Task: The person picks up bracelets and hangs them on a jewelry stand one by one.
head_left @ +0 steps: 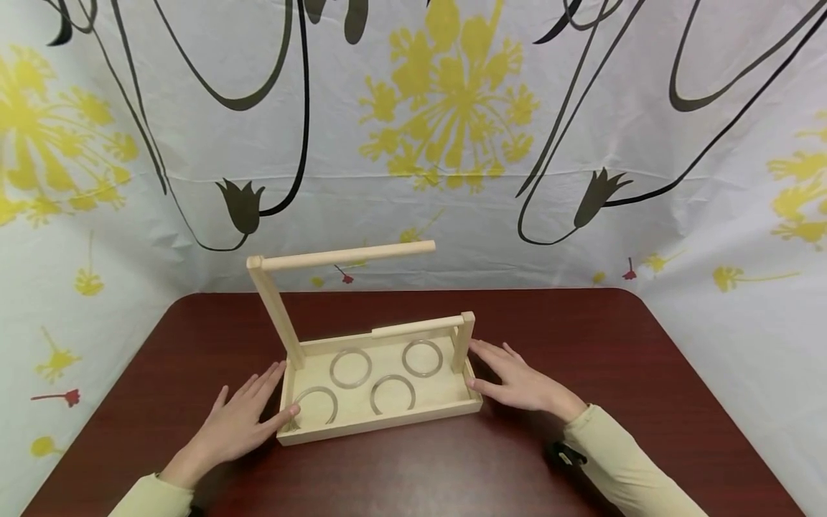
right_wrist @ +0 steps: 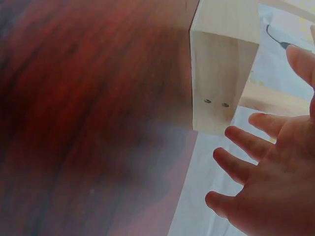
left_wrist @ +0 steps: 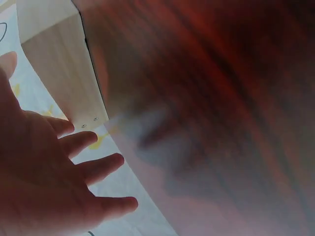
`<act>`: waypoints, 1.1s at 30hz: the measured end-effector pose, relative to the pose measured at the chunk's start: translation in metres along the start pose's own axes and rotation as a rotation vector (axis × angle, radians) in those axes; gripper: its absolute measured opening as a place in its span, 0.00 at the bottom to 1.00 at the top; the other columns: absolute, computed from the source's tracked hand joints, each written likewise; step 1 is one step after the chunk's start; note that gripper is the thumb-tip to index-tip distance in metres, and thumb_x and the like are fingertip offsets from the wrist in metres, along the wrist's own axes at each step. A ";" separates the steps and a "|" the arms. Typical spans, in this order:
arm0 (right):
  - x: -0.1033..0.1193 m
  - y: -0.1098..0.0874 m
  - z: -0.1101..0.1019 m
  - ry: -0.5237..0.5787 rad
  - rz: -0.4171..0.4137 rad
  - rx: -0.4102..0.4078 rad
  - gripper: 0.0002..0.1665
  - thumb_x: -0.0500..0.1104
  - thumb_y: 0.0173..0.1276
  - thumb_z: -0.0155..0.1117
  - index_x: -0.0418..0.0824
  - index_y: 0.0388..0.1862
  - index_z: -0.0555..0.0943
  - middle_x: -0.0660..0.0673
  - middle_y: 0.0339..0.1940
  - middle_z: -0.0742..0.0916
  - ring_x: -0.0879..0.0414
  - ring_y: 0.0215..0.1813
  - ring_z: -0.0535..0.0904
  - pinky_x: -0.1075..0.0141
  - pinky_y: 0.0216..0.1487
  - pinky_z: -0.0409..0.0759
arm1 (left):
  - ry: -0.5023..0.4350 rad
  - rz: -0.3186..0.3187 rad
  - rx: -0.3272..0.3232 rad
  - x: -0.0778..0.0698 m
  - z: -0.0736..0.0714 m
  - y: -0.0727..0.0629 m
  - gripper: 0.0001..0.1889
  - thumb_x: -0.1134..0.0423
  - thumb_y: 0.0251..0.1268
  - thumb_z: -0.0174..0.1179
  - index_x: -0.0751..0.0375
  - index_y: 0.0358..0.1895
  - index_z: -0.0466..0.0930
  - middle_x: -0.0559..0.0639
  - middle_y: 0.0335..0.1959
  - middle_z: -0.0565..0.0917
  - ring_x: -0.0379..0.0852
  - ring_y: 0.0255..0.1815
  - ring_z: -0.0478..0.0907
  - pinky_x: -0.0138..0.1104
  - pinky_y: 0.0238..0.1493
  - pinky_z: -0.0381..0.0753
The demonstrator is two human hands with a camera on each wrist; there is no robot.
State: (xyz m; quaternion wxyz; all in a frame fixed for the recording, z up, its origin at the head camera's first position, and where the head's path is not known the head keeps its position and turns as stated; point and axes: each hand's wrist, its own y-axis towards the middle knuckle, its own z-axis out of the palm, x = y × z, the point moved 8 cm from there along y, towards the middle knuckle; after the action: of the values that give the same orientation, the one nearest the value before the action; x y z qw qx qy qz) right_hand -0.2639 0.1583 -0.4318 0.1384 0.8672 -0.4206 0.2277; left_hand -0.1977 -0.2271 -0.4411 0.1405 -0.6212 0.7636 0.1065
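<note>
A shallow light-wood tray (head_left: pixel 381 425) lies on the table, slightly turned. Near its left end rises a tall post (head_left: pixel 276 312) with a long horizontal dowel (head_left: pixel 349 255) pointing right. At the right end a shorter post (head_left: pixel 463 343) bears a dowel (head_left: pixel 416 327) pointing left. Several thin clear rings (head_left: pixel 351 350) lie inside, apart from each other. My left hand (head_left: pixel 235 424) is at the tray's left end, fingers spread, thumb over the front corner. At the right end is my right hand (head_left: pixel 520 378), its fingers extended near the wall. Screw heads (right_wrist: pixel 216 103) show on that end wall.
The dark red-brown table (head_left: pixel 413 474) has rounded far corners. Behind and beside it hangs a white cloth (head_left: pixel 413 215) with yellow and dark flower prints. A small black device (head_left: pixel 568 454) sits at the right wrist, by the light sleeve (head_left: pixel 627 459).
</note>
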 end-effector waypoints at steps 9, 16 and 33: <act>-0.002 -0.001 0.008 0.080 -0.020 0.063 0.50 0.59 0.66 0.64 0.32 0.75 0.57 0.36 0.72 0.66 0.41 0.72 0.59 0.38 0.68 0.51 | -0.153 0.080 0.056 -0.006 0.007 -0.005 0.54 0.37 0.60 0.61 0.64 0.77 0.43 0.66 0.72 0.59 0.67 0.68 0.61 0.71 0.57 0.50; -0.005 -0.003 0.010 0.125 -0.017 0.076 0.53 0.61 0.63 0.66 0.34 0.76 0.56 0.39 0.72 0.66 0.43 0.72 0.60 0.44 0.65 0.62 | -0.268 0.129 0.072 -0.007 0.009 -0.003 0.54 0.42 0.60 0.64 0.68 0.77 0.41 0.70 0.73 0.54 0.68 0.70 0.56 0.68 0.58 0.56; -0.028 -0.014 -0.003 0.148 0.067 0.016 0.55 0.61 0.59 0.70 0.33 0.74 0.59 0.36 0.70 0.69 0.42 0.70 0.63 0.44 0.63 0.64 | -0.230 0.179 0.057 -0.024 0.014 0.027 0.56 0.36 0.57 0.64 0.69 0.76 0.44 0.67 0.73 0.56 0.64 0.70 0.58 0.55 0.61 0.65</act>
State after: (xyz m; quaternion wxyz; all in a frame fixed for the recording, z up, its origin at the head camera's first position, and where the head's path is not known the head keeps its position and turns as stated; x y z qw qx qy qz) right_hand -0.2684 0.1871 -0.4441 0.1545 0.8346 -0.4360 0.2992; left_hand -0.2180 -0.1950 -0.4462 0.2346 -0.5300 0.7975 0.1673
